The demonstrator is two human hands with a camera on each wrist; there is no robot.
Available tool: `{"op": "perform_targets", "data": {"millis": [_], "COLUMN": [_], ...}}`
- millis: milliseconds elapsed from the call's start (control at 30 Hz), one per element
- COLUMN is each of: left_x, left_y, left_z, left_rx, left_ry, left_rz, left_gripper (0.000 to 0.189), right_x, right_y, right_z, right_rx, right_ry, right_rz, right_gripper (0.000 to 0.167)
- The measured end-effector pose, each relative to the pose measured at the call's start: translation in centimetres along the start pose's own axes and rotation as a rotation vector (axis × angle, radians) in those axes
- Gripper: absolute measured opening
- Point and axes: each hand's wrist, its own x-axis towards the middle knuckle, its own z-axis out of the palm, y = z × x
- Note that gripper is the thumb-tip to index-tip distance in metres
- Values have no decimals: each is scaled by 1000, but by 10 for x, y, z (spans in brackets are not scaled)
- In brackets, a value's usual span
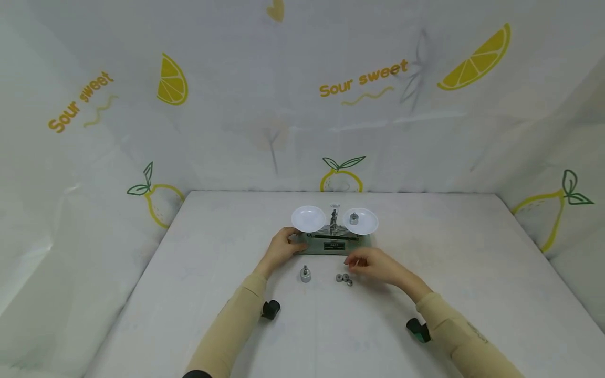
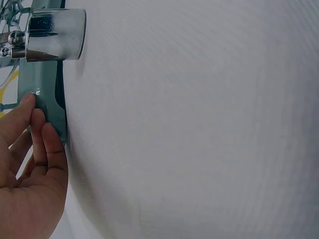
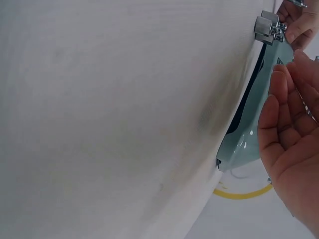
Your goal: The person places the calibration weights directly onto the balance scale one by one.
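Two bare hands are at work: the left hand (image 1: 280,250) grips one end of a balance scale (image 1: 334,237), its thumb against the front and its fingers bent around the end, while the right hand (image 1: 378,265) hovers just in front of the scale's other half, fingers curled toward the thumb. A thin shiny strip (image 3: 307,106) shows between its fingers in the right wrist view, but I cannot tell whether that hand holds it or whether it is part of the scale behind. The balance scale stands toward the back of the worktop (image 1: 212,252), with two round white pans, a left pan (image 1: 309,219) and a right pan (image 1: 369,223); one knobbed metal weight (image 1: 354,219) sits on the right pan. On the worktop in front are one larger knobbed weight (image 1: 305,274), a smooth, mirror-bright cylinder close up in the left wrist view, and a cluster of at least three small weights (image 1: 339,278), too tiny for a sure count. The scale's base is glossy grey-green, and its one dark nameplate (image 1: 334,246) is too small to read. Two beige sleeves (image 1: 227,325) run off the lower edge, each with a dark device (image 1: 271,310) beside it. The worktop is matt white; behind it hangs a creased pale sheet (image 1: 236,105) with two yellow citrus slices (image 1: 173,81) and two "Sour sweet" prints (image 1: 364,79).
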Motion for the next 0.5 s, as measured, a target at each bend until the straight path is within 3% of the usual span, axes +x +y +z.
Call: {"op": "perform_targets", "data": {"millis": [267,500], "left_x": [-1,-2], "left_y": [2,3], "left_z": [0,-1], "left_rx": [5,5], "left_ry": [-1,-3], "left_rz": [-4,-11], "left_gripper": [43,44], "right_x": [2,5], "right_y": [5,7], "right_z": [5,9], "right_rx": [-69,-59], "right_ry": [-50,-99], "right_rz": [-10,-1], "right_gripper": [11,12]}}
